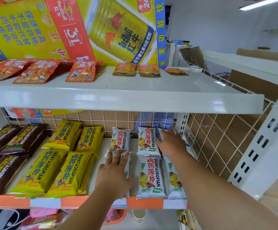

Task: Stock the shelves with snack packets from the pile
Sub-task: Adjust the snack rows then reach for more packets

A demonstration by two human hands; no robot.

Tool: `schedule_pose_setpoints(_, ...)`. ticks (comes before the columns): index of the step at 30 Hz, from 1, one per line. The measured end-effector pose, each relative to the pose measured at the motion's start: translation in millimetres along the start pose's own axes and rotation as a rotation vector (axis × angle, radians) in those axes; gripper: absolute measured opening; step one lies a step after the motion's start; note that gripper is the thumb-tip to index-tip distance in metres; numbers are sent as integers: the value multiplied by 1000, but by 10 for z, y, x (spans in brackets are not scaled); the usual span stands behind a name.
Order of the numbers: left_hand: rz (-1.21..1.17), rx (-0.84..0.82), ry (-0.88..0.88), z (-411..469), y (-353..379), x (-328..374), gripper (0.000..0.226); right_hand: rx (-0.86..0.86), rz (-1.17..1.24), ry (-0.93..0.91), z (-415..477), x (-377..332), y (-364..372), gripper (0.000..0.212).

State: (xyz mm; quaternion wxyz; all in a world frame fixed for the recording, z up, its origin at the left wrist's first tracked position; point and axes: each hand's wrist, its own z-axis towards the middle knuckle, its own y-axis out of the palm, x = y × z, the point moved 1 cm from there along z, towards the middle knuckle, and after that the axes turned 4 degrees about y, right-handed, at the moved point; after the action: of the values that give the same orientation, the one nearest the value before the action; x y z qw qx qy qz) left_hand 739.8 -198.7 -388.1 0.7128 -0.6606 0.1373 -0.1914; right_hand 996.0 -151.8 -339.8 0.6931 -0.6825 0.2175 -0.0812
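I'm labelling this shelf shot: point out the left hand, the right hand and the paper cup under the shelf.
left hand (114, 173), head view, back of the hand
right hand (171, 144), head view, back of the hand
paper cup (139, 215), head view, its visible middle

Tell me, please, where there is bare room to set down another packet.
The upper shelf is bare along its front, before the red packets and orange packets, and at its right end. The lower shelf is crowded: yellow packets and white packets leave a narrow strip between.
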Motion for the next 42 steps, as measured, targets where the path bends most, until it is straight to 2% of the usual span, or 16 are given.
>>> schedule_pose_setpoints(4,-72,5,-1,-19,-95,-7,80,32,-32,-126,-283,-157,-91,68)
schedule_pose_setpoints(8,-104,69,-37,-119,-331,-56,87,51,-45,-233,-554,-341,-214,65)
schedule_pose_setpoints(14,-108,187,-145,-404,-693,-389,86,40,-32,-356,-815,-855,-300,67)
schedule_pose_setpoints(20,-87,294,-374,-1099,-1059,-1111,88,31,11,-593,-1168,-1773,-214,67)
schedule_pose_setpoints(25,-49,410,-559,-1796,-1424,-1809,79,39,58,-821,-1698,-2675,-225,64)
schedule_pose_setpoints(31,-9,557,-696,-2421,-2028,-2374,77,104,158,-1098,-2387,-3588,-473,61)
schedule_pose_setpoints(36,54,683,-708,-2743,-2609,-2783,77,177,284,-1264,-2835,-4142,-955,54)
schedule_pose_setpoints(42,146,777,-630,-2857,-3306,-3217,63,324,349,-1283,-2931,-4636,-1615,52)
